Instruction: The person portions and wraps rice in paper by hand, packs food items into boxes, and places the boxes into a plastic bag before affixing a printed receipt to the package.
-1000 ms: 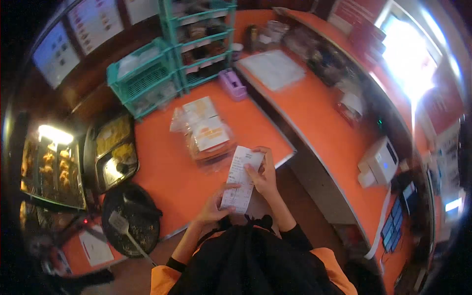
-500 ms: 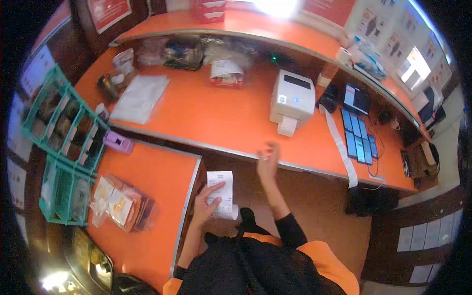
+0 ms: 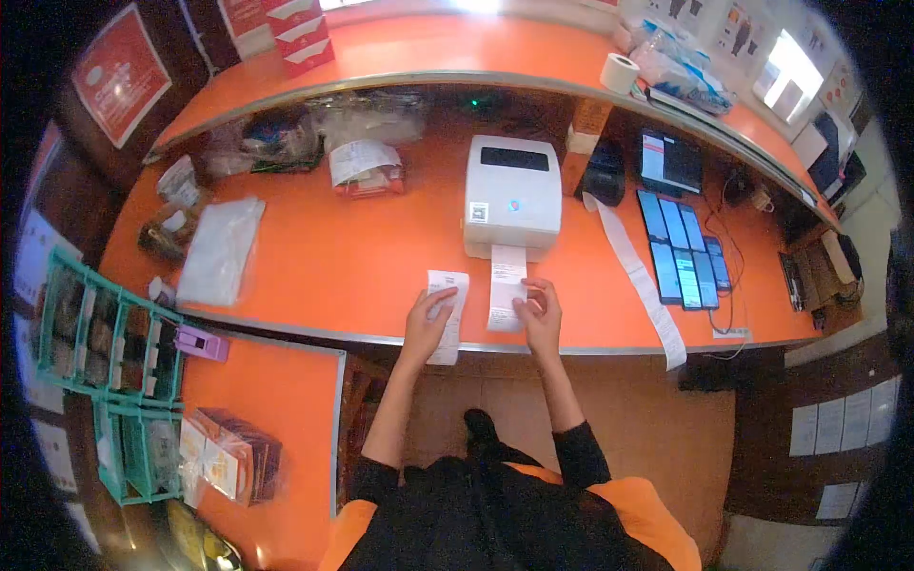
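A white label printer [image 3: 512, 195] stands on the orange counter. From its front slot hangs a long printed receipt [image 3: 507, 276]. My right hand [image 3: 541, 319] is at the right edge of this receipt, fingers curled, with the thumb against the paper. To the left, my left hand [image 3: 428, 322] holds another printed paper slip [image 3: 451, 314] over the counter's front edge. The slip's lower end hangs below that edge, and the two papers are a small gap apart.
Right of the printer lie a long curling paper strip [image 3: 636, 276], several phones [image 3: 681, 249] and a screen [image 3: 670, 162]. Cables run beside them. Left are plastic bags [image 3: 221, 252], a purple stapler-like item [image 3: 201, 342] and green bins [image 3: 109, 333]. A shelf edge [image 3: 400, 78] overhangs the back.
My left hand has risen with its slip from below the counter edge toward the printer. My right hand has reached the printer's receipt, which now hangs out longer. The view has shifted.
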`<act>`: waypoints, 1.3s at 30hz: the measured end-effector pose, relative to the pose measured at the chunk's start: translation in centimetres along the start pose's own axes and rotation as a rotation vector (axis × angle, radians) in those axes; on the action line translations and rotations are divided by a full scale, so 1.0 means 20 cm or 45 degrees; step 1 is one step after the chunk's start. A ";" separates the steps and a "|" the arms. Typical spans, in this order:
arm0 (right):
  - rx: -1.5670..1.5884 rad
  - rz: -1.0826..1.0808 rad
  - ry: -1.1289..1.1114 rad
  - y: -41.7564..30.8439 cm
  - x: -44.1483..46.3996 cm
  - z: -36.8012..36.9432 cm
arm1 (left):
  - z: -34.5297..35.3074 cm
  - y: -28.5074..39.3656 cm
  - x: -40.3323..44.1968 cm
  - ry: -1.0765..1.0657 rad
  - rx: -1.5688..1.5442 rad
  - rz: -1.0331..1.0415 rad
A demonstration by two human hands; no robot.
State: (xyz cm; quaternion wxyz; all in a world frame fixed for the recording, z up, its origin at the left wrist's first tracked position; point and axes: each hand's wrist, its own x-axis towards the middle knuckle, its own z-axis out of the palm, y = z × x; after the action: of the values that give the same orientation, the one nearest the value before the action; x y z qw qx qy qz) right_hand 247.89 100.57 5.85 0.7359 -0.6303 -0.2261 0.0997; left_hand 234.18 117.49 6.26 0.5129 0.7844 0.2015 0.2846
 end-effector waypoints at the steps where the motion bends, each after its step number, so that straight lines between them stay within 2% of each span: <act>1: 0.049 0.056 -0.066 -0.02 -0.03 -0.02 | 0.04 -0.02 0.04 -0.120 -0.174 -0.144; 2: 0.050 0.069 -0.053 -0.05 -0.06 -0.04 | 0.08 -0.03 0.06 -0.238 -0.347 -0.289; 4: 0.090 0.134 -0.094 -0.10 -0.11 -0.06 | 0.16 -0.02 0.07 -0.245 -0.336 -0.299; 6: 0.065 0.143 -0.081 -0.11 -0.13 -0.07 | 0.21 -0.03 0.06 -0.346 -0.854 -0.654; 9: -0.017 0.128 -0.068 -0.12 -0.14 -0.08 | 0.29 0.00 0.03 -0.277 -1.031 -0.812; 22: -0.225 0.059 -0.066 -0.07 -0.12 -0.12 | 0.38 0.02 0.00 -0.349 -0.952 -0.736; 32: -0.267 0.001 -0.120 -0.09 -0.12 -0.14 | 0.43 0.05 0.03 -0.128 -1.114 -0.848; 34: -0.433 0.293 -0.309 -0.18 -0.10 -0.16 | 0.44 0.01 0.06 -0.099 -1.154 -0.868; 35: -0.431 0.285 -0.315 -0.19 -0.07 -0.15 | 0.45 -0.02 0.07 -0.126 -1.011 -0.748; 36: -0.907 -0.019 -0.214 -0.20 -0.02 -0.13 | 0.45 -0.04 0.09 -0.151 -0.867 -0.630; 37: -1.373 -0.335 -0.101 -0.23 0.03 -0.11 | 0.45 -0.03 0.10 -0.143 -0.867 -0.627; 39: -1.397 -0.501 -0.200 -0.33 0.25 -0.06 | 0.46 -0.02 0.11 -0.119 -0.727 -0.647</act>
State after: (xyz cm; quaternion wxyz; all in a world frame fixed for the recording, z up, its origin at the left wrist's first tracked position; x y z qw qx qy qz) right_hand 251.88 100.54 13.14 0.2877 -0.8559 -0.4114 -0.1240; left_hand 241.86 112.71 3.62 0.7734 0.5472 0.2787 0.1571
